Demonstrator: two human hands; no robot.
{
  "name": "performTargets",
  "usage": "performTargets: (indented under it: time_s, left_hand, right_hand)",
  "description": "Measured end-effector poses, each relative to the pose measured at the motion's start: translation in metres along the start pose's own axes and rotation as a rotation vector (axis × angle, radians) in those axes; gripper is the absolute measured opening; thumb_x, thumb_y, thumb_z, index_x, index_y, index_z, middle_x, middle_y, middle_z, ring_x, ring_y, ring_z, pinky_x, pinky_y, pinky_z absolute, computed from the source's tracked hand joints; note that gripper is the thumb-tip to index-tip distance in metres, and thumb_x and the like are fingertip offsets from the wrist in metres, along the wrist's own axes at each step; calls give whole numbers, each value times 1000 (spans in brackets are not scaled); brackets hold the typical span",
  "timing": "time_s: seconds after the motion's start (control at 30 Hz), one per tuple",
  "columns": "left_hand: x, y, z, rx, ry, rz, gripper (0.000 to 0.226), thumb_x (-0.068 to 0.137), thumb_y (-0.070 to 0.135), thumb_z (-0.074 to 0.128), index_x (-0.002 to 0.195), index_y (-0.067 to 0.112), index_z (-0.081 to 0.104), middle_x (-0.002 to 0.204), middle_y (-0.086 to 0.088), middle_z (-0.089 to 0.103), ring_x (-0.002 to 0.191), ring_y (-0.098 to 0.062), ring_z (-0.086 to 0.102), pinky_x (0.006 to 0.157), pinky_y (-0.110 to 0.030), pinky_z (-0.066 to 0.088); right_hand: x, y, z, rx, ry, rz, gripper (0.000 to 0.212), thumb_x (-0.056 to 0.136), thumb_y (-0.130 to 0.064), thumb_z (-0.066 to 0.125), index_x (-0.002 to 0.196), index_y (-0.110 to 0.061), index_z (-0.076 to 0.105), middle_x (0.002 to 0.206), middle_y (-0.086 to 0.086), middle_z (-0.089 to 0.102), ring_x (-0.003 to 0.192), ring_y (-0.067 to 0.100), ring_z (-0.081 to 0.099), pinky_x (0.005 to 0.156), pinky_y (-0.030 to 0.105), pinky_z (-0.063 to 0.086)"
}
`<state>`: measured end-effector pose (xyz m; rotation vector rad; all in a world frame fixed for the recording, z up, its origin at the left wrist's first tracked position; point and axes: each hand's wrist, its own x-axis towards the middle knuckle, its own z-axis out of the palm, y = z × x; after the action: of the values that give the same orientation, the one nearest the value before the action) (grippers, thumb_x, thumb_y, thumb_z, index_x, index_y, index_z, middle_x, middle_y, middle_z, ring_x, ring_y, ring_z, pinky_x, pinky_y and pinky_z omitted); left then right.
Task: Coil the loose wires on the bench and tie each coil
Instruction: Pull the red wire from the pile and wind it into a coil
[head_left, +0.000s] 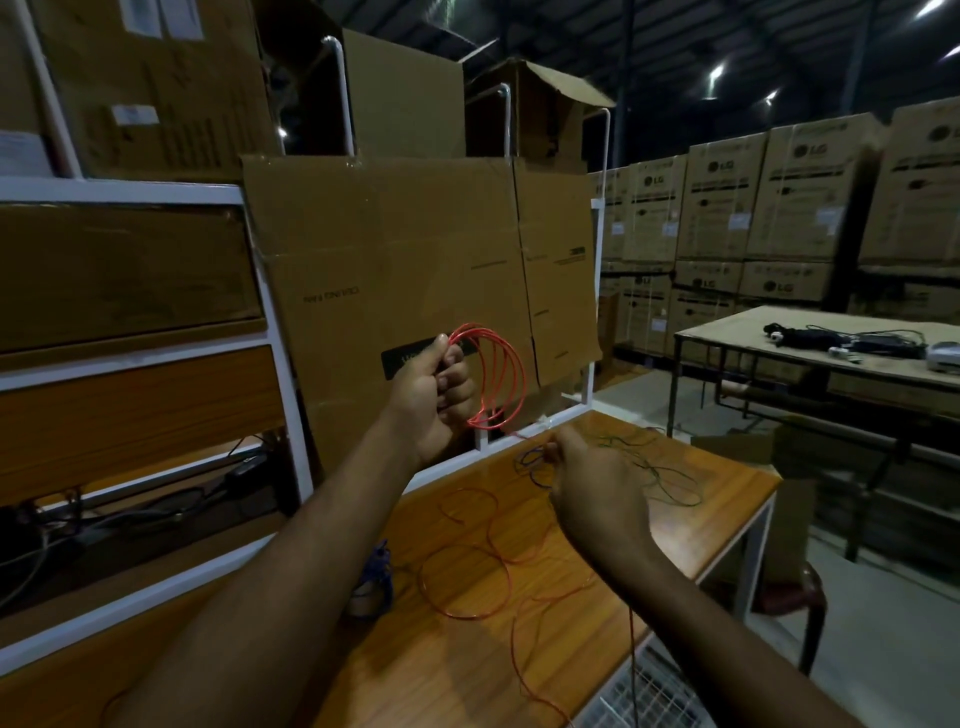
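My left hand (434, 395) is raised above the back of the bench and grips a coil of red wire (501, 376) made of several loops. From the coil's bottom a strand runs right to my right hand (597, 488), which pinches it between fingertips just above the bench top. The remaining red wire (467, 582) lies in loose loops on the wooden bench (727, 499) and trails off its front edge. A loose dark green wire (660, 467) sprawls at the bench's far right. A blue wire bundle (376, 577) lies beside my left forearm.
A white metal frame (280, 374) with a cardboard sheet (415, 260) backs the bench. Wooden panels and black cables sit to the left. A second table (810, 353) with dark cables stands at right, with stacked cartons behind it. A wire mesh grid (639, 691) lies below the bench's front.
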<state>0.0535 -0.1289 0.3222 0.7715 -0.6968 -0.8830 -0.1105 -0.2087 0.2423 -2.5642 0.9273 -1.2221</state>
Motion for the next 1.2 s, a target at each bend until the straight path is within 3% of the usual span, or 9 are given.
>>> performTargets:
  time_s: [0.13,0.27,0.4,0.57,0.73,0.83,0.97,1.07,1.2]
  left_hand:
    - [5,-6,-5,64,21,-3,41,107,36,32,71,17,41,49,7,30,38,-6,22,35,-18,18]
    - [6,-12,-9,255,-14,13,43,104,41,38,74,15,55,60,-1,46,51,-13,39,53,-26,32]
    - [-1,-17,-6,381,-55,11,39,103,38,44,118,6,59,106,-19,67,95,-32,66,86,-47,54]
    - [-8,-6,6,166,-192,-153,32,98,39,41,76,17,47,50,7,35,38,-4,27,38,-17,18]
    - [-7,1,4,117,-288,-272,34,97,38,41,70,17,43,47,8,31,35,-5,25,36,-19,14]
    - [-7,-1,2,105,-310,-300,35,98,38,41,71,17,45,49,8,31,36,-5,26,36,-18,17]
    - [-11,-5,5,226,-306,-251,37,102,38,37,72,17,44,53,7,28,42,-6,20,40,-20,14]
    - [-11,-4,4,326,-271,-204,38,103,37,36,70,19,42,54,7,25,43,-8,17,40,-21,14]
    - [-8,-4,3,247,-160,-153,42,106,34,34,66,20,37,50,8,23,38,-6,18,38,-20,11]
  right_hand:
    - [-8,-39,-28,-134,-192,-283,22,102,-14,44,121,-24,50,89,-5,56,73,13,51,60,29,42]
    - [8,-57,-47,-89,-32,-606,38,89,-13,68,125,-19,59,110,6,60,77,14,59,62,20,44]
    - [52,-55,-53,-31,49,-678,35,84,-20,72,116,-9,63,108,9,64,80,13,62,67,23,53]
    - [89,-38,-47,-58,168,-433,21,102,-36,48,104,-17,56,93,-3,51,62,11,50,47,18,37]
    - [85,-27,-30,28,27,-300,30,105,-48,24,109,-25,43,67,-4,57,51,13,53,42,28,41]
    - [85,-24,-22,97,73,-245,27,105,-47,29,99,-27,46,63,-4,52,50,12,50,44,25,32]
    - [91,-23,-26,515,-85,-65,34,106,-41,36,79,-28,52,68,-4,59,59,15,60,54,35,47]
    - [84,-19,-34,908,-360,104,41,106,-41,36,83,-14,57,59,-1,57,55,20,62,46,26,44]
    - [73,5,-25,933,-496,125,77,96,-62,32,95,9,61,79,19,63,59,17,58,46,19,41]
